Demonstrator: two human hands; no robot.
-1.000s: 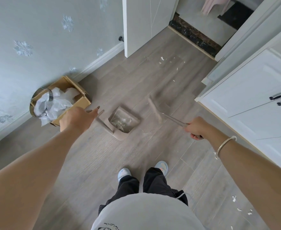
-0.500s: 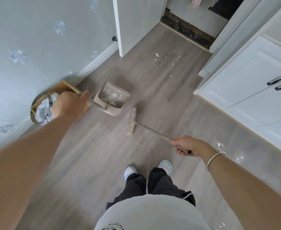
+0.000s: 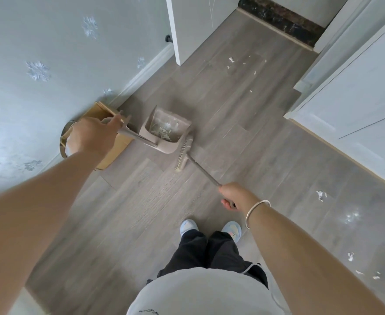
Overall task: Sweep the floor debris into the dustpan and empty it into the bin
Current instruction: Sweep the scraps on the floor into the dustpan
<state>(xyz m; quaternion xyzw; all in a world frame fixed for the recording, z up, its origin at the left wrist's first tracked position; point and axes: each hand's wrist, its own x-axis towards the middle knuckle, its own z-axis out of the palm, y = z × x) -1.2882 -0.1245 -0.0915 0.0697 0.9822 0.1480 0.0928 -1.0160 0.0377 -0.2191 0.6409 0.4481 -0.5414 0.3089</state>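
My left hand [image 3: 91, 136] grips the long handle of a beige dustpan [image 3: 167, 133], which holds a small heap of pale debris. The pan sits just right of the bin. My right hand [image 3: 231, 195] is closed around the handle of a beige broom [image 3: 183, 155], whose head lies against the pan's right side. The bin [image 3: 106, 155], a cardboard box with a white bag and a round metal rim, stands against the wall, largely hidden behind my left hand. White scraps [image 3: 231, 60] lie on the floor far ahead, and more scraps [image 3: 321, 195] to my right.
A patterned wall [image 3: 39, 71] runs along the left. A white door [image 3: 198, 26] stands open ahead, with a dark threshold [image 3: 280, 21] behind it. White cabinets [image 3: 357, 105] line the right side. My slippered feet [image 3: 209, 227] stand on the grey wood floor.
The dustpan has travelled from the middle of the floor leftward and away from me toward the bin. The broom head followed it and now rests against the pan.
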